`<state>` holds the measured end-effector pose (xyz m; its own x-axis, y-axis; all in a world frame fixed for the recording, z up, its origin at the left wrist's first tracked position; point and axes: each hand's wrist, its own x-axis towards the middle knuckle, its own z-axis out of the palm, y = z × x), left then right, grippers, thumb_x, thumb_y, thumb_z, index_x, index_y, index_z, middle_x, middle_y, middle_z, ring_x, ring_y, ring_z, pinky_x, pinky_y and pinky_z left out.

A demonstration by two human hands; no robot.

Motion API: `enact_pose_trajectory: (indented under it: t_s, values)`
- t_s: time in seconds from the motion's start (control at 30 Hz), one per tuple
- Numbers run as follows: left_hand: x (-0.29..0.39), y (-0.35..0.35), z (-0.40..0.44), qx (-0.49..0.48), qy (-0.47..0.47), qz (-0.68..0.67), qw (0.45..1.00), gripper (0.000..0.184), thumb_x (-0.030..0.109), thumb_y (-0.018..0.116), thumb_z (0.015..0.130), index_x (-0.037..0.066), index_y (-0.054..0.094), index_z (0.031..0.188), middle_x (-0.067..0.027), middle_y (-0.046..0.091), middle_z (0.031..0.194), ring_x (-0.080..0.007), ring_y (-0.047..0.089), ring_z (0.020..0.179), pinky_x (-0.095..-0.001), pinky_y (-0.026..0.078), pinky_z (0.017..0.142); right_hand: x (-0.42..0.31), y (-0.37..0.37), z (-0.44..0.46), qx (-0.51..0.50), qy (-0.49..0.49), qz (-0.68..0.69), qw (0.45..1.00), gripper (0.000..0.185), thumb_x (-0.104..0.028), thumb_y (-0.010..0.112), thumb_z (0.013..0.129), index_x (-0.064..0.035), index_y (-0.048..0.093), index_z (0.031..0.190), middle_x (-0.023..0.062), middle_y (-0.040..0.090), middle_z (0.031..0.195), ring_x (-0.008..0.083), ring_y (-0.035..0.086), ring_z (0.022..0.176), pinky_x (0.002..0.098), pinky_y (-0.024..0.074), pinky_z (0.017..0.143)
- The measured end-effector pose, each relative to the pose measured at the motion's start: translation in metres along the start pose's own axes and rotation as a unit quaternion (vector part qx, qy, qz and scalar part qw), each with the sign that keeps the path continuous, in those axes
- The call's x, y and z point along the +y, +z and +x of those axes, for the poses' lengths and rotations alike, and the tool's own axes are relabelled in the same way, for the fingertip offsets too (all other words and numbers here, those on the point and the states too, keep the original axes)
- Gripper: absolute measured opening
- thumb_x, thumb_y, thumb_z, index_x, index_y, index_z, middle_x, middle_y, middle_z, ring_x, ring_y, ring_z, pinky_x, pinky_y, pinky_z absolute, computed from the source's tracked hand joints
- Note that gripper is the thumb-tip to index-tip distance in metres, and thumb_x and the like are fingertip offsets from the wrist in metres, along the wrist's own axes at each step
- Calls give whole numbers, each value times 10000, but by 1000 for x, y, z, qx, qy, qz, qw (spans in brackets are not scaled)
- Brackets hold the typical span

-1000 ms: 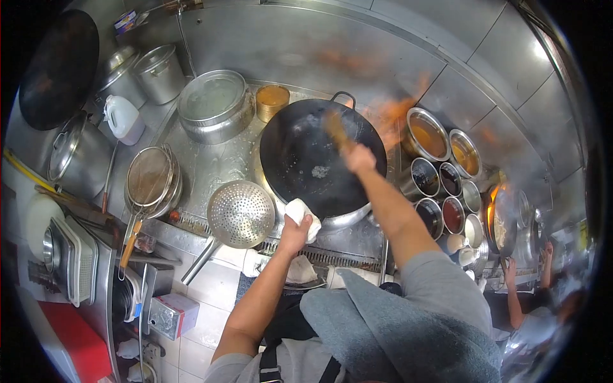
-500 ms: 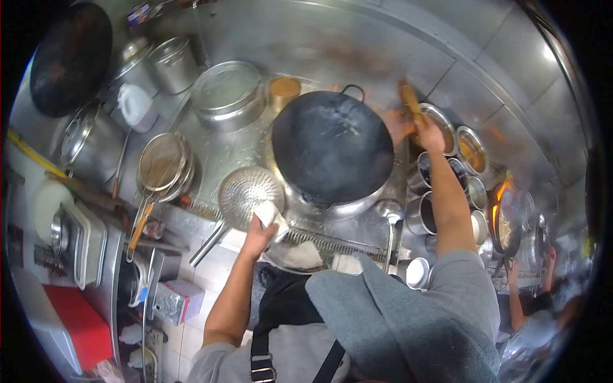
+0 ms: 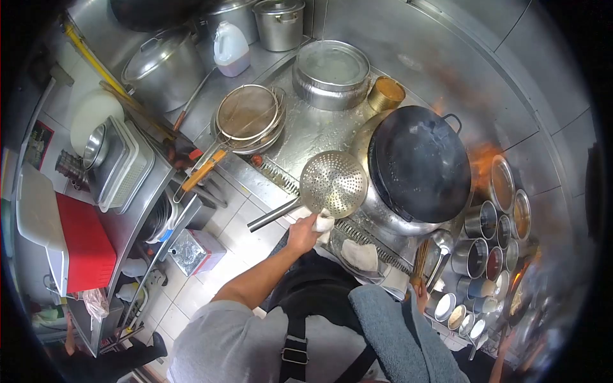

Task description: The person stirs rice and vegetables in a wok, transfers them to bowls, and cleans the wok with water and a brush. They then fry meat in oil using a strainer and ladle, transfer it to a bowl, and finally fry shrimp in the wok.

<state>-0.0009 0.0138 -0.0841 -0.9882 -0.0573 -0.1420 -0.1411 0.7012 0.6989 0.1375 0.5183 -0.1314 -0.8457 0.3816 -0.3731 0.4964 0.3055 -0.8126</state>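
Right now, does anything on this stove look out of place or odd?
Orange flame shows outside the wok, close to a round metal pot; that stands out, though it may be normal here. A small reddish scrap lies near the stacked strainers, looking like stray food, too small to identify.

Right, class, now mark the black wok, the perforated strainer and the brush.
Black wok (image 3: 421, 165): head view, on the middle of its inner surface.
Perforated strainer (image 3: 333, 184): head view, on its holed bowl.
Brush (image 3: 421, 260): head view, on the middle of its visible length.
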Motion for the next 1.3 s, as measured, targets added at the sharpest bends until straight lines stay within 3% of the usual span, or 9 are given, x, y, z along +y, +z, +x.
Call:
enact_pose_trajectory:
  t_s: [0.07,0.13,0.23,0.4,0.47,0.57,0.83,1.13,1.3]
  values:
    - [-1,-2,3,-50,-26,32,998,577,231,734,797,126,508,1318,-171,663,1101,-375,599,1054,-523,471,874,-14,8,2,18,-173,-139,975,647,-399,621,953,-23,421,1441,120,652,1117,183,641,806,341,537,702]
    - [8,-13,11,-107,-45,47,992,639,246,756,787,110,490,1352,-206,659,1135,-407,601,1073,-483,472,937,-66,26,-14,-65,76,2,995,612,-229,601,976,-92,327,1506,118,616,1176,181,622,888,313,538,753]
    - [-21,-61,36,-169,44,-37,984,748,299,769,804,79,430,1434,-208,521,1395,-345,477,1313,-419,392,1081,-87,15,-40,-70,17,-18,997,610,-168,602,961,-137,325,1504,75,621,945,148,588,689,308,505,537]
    - [-91,-272,54,409,-77,50,908,527,266,710,831,-12,574,1258,-243,602,1241,-368,574,1178,-438,452,1000,-20,-33,-82,-41,33,-161,986,388,-182,586,935,-63,533,1300,109,617,800,175,579,625,348,499,546]
    - [-179,-319,40,427,-173,130,878,640,360,668,838,-7,510,1337,-277,598,1228,-427,559,1171,-473,434,1013,-3,-38,-83,-93,67,-115,987,331,-209,586,934,-44,593,1221,125,636,798,193,599,642,370,519,602]
    - [-280,-321,7,287,-202,81,933,836,599,530,879,-100,481,1334,-341,531,1312,-428,477,1301,-427,388,1073,18,-32,-92,-151,57,-119,980,319,-217,588,939,-41,602,1205,126,650,809,195,616,663,366,523,613]
    - [-196,-289,-56,199,-260,-235,915,447,368,694,891,-4,625,1128,-92,656,870,-200,640,728,-356,538,631,-11,-14,-105,-383,-62,-169,906,296,-237,592,951,-33,625,1163,127,690,838,198,662,717,356,531,642]
    - [-140,-322,-52,-59,-218,-384,895,231,84,589,909,64,548,1136,-53,595,747,-67,383,465,-221,273,411,-282,172,-98,-524,-110,-118,836,312,-179,565,982,-70,555,1274,71,676,846,121,630,649,276,516,581]
    - [-141,-317,-54,-2,-110,-465,879,192,87,565,948,58,526,1134,-50,591,690,-63,415,486,-214,300,437,-379,316,-137,-630,-175,-164,739,449,-276,549,1000,-89,456,1397,79,669,943,131,626,737,275,524,620]
